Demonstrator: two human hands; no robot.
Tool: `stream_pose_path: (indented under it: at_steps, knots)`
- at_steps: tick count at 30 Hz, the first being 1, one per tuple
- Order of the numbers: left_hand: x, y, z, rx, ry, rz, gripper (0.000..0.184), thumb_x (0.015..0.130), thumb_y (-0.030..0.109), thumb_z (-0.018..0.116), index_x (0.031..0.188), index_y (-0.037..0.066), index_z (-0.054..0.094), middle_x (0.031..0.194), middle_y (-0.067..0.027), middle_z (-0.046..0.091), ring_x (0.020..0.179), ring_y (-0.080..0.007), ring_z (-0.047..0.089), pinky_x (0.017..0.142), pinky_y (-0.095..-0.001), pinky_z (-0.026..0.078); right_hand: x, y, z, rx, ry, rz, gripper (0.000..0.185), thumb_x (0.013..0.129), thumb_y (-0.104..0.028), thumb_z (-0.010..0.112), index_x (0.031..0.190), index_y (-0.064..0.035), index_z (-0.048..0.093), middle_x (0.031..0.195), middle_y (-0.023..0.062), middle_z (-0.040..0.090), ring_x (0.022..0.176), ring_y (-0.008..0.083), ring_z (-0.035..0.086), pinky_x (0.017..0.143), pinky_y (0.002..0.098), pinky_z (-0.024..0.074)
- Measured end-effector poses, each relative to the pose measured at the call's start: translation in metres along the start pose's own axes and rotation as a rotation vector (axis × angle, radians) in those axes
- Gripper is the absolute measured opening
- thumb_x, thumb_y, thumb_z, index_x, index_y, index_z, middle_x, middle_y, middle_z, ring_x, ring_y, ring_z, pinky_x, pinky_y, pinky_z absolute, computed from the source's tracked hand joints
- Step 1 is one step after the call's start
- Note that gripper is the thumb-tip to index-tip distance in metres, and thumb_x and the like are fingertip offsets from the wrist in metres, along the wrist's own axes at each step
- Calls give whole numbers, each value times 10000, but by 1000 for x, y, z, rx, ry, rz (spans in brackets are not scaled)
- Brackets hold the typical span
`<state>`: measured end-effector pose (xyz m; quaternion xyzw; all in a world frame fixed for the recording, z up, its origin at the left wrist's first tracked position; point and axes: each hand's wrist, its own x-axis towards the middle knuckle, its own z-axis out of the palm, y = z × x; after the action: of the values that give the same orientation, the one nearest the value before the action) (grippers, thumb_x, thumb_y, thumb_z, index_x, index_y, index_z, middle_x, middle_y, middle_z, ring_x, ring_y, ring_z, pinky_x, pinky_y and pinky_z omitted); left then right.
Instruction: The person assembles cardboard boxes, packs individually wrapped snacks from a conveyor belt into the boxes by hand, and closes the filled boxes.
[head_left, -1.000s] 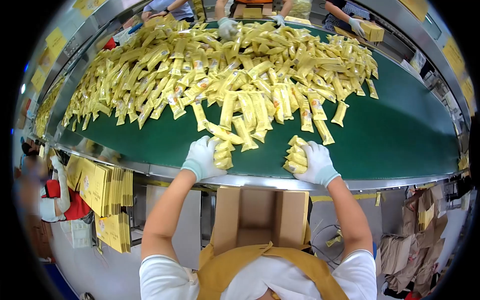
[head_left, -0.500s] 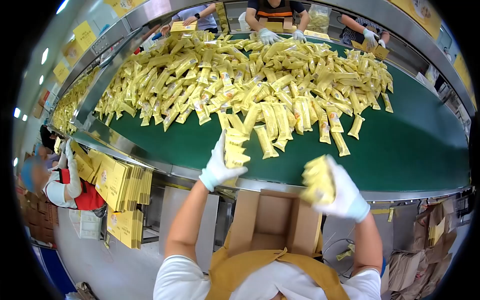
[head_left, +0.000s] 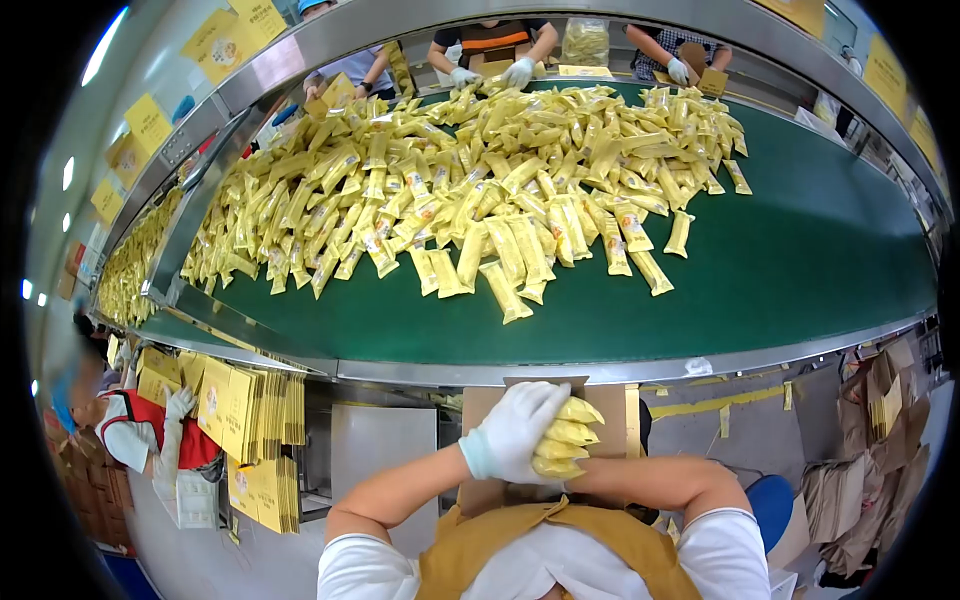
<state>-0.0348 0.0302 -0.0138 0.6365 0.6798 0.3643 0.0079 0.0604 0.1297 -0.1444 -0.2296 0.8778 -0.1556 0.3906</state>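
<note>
My left hand, in a white glove, is closed round a stack of several yellow packets over the open cardboard box at my front. My right forearm reaches in from the right beneath that stack. The right hand itself is hidden behind my left hand and the packets, so its fingers and anything in them do not show. Beyond the box, a large heap of yellow packets lies on the green belt.
A metal rail edges the belt on my side. Across it, co-workers' gloved hands touch the heap's far side. At left, a person in a red vest stands by stacked flat yellow cartons. Brown paper lies at right.
Both hands have come back from the belt to the box. My left hand moved right and down with its packets; my right hand moved left and went out of sight.
</note>
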Motion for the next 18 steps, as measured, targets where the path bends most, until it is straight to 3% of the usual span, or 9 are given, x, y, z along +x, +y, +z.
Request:
stream_pose_path:
  at_steps: [3,6,9,11,14,16,17,18]
  knots:
    - [-15,-16,27,255,-117,-11,917,651,405,827,1364,-45,467,1169,-206,546,1094,-392,546,973,-510,414,6,2,22,79,20,41,803,731,-461,746,1417,-105,527,1415,152,525,1320,311,473,1097,444,356]
    - [-24,-9,49,447,-26,-151,880,659,363,787,1367,-47,464,1166,-207,540,1083,-372,538,956,-510,402,6,8,30,118,21,63,793,712,-467,758,1396,-122,553,1481,166,496,1398,313,423,1160,412,325]
    - [-29,-6,74,655,-191,-247,803,722,350,731,1379,-28,465,1133,-184,537,1053,-345,526,926,-489,393,7,10,30,134,-97,6,870,689,-500,792,1424,-121,523,1500,140,485,1405,320,421,1165,440,318]
    - [-24,-4,77,611,-288,-346,746,783,303,652,1428,-3,432,1109,-162,532,1029,-317,512,917,-472,383,2,4,30,102,79,156,877,684,-500,809,1419,-113,527,1498,143,488,1384,322,447,1157,432,333]
    - [-22,-13,86,651,-377,-371,722,829,289,598,1468,21,397,1097,-147,533,1024,-303,505,905,-468,379,14,3,42,9,172,272,673,809,-434,695,1399,-139,559,1461,117,531,1303,321,524,1103,426,384]
    - [-28,-28,101,737,-396,-310,749,818,309,610,1477,28,388,1096,-144,532,1025,-301,505,909,-469,377,21,1,53,-63,223,332,455,937,-324,546,1349,-142,613,1401,87,593,1210,293,602,1008,445,462]
    - [-33,-33,107,811,-449,-300,829,827,449,628,1496,37,366,1133,-151,531,1051,-301,495,925,-465,364,23,-2,51,-82,217,378,400,979,-286,498,1328,-146,635,1376,73,617,1172,281,632,966,453,494]
    - [-31,-31,104,770,-490,-313,860,824,501,624,1500,38,361,1149,-154,529,1062,-302,491,930,-464,359,19,-16,31,-64,150,455,389,978,-282,503,1318,-157,645,1361,61,629,1152,271,644,935,460,511]
